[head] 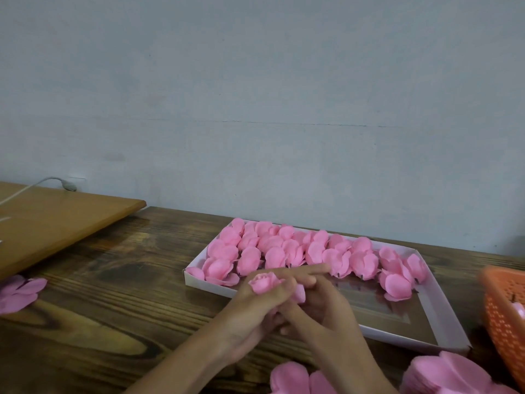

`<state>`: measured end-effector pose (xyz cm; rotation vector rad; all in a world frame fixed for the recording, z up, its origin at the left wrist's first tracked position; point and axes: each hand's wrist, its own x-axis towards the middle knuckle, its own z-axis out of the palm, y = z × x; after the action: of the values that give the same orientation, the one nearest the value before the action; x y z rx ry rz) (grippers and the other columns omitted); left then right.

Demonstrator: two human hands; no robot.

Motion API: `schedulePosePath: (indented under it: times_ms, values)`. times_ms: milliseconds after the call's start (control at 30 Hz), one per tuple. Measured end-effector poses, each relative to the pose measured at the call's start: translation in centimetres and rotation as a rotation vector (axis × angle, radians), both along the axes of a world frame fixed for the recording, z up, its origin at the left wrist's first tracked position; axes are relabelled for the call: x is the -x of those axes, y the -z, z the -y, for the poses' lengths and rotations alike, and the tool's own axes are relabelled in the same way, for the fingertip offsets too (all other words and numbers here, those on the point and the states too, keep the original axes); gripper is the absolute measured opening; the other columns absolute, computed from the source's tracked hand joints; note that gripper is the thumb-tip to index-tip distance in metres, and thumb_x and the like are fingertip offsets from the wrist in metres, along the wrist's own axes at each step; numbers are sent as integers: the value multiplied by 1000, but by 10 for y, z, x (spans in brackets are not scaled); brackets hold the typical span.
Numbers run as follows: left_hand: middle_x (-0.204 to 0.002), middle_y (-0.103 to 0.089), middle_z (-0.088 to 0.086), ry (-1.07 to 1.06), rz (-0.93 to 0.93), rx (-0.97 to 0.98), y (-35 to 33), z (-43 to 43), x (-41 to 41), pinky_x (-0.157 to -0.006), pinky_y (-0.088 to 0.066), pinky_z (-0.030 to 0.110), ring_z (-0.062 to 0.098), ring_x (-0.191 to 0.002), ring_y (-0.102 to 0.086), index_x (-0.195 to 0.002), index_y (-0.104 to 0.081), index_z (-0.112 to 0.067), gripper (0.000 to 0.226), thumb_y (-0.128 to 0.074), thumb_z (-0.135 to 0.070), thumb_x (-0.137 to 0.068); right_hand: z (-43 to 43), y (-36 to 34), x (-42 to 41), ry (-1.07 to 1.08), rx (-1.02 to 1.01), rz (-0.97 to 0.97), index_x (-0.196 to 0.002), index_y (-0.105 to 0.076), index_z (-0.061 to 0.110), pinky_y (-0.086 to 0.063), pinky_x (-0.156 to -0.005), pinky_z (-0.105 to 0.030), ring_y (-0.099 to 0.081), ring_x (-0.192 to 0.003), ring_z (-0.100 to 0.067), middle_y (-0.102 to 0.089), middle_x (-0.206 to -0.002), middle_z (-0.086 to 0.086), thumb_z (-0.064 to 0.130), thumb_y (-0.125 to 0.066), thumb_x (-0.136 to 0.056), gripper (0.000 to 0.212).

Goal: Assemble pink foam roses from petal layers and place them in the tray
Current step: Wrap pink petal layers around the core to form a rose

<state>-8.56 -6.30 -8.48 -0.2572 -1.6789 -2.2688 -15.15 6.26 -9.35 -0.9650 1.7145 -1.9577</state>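
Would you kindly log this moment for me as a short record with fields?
left hand: grips the rose, in front of the tray
right hand: grips the same rose
tray: finished roses fill its far rows
petal layers: loose stack at the near edge of the table
basket: orange, right of the tray

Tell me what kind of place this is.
Likely a small handcraft workbench: a wooden table against a bare wall, a white tray of finished pink roses, and stacks of petal layers nearby.
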Motion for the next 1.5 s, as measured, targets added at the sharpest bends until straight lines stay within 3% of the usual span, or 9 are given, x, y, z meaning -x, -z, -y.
schedulePosePath:
  times_ms: [100, 233, 567, 700, 800, 900, 1133, 1367, 1500]
  values:
    - [-151, -57, 21, -24, -43, -54, 5, 7, 6, -110, -49, 56, 41, -140, -54, -109, -77, -6, 26, -68, -30, -102, -5, 0, 0, 187, -18, -311, -92, -68, 33, -59, -64, -33, -72, -76, -17, -74, -87, 4, 45, -85, -72, 29]
    - [-144, -64, 17, -80, -58, 42, 5, 13, 6, -101, -56, 38, 35, -136, -60, -133, -69, -14, 34, -66, -30, -104, -6, -5, 6, 303, 38, -579, -81, -72, 36, -54, -60, -29, -66, -74, -16, -68, -90, 10, 23, -82, -82, 16]
    - [-136, -70, 9, -207, -3, 317, 6, 27, 4, -105, -56, 46, 34, -125, -67, -143, -61, -32, 60, -86, -31, -88, -8, -14, 17, 71, -76, -309, -83, -76, 30, -51, -64, -23, -69, -75, -20, -78, -88, 6, 0, -74, -88, 30]
    - [-137, -69, 6, -226, 30, 398, 5, 31, 3, -108, -53, 51, 28, -128, -66, -137, -67, -31, 59, -89, -35, -83, -8, -17, 19, 42, -88, -271, -81, -77, 25, -50, -64, -20, -72, -77, -10, -78, -83, 4, -1, -75, -88, 27]
    - [-131, -73, 8, -184, 17, 439, 5, 30, 3, -103, -57, 39, 29, -123, -69, -137, -68, -26, 56, -85, -12, -85, -9, -21, 19, 9, -81, -234, -79, -77, 21, -48, -59, -16, -67, -65, -1, -78, -76, 3, -2, -74, -89, 25]
    - [-126, -74, 15, -159, 5, 466, 5, 28, 3, -102, -57, 49, 38, -118, -70, -134, -68, -9, 49, -81, 0, -87, -10, -23, 19, -7, -49, -217, -80, -77, 15, -46, -55, -10, -66, -61, 0, -77, -74, 0, -8, -71, -89, 25]
    - [-116, -77, 13, -181, -43, 505, 5, 22, 6, -93, -61, 40, 36, -110, -74, -117, -74, -11, 36, -88, -7, -84, -12, -21, 17, 17, -70, -199, -79, -76, 22, -44, -50, -10, -68, -62, -3, -77, -77, -2, -2, -71, -91, 27]
    - [-114, -77, 3, -295, -78, 530, 9, 18, 8, -87, -61, 31, 23, -106, -75, -118, -74, -29, 40, -90, -17, -84, -14, -22, 17, 80, -196, -407, -86, -72, 34, -55, -58, -41, -67, -63, -24, -78, -86, 12, 10, -70, -92, 25]
    - [-110, -78, 2, -327, -89, 532, 8, 20, 8, -82, -59, 28, 22, -102, -76, -116, -76, -30, 41, -89, -10, -82, -14, -22, 14, 146, -209, -570, -87, -73, 40, -59, -66, -42, -67, -64, -12, -72, -82, 14, 14, -75, -88, 26]
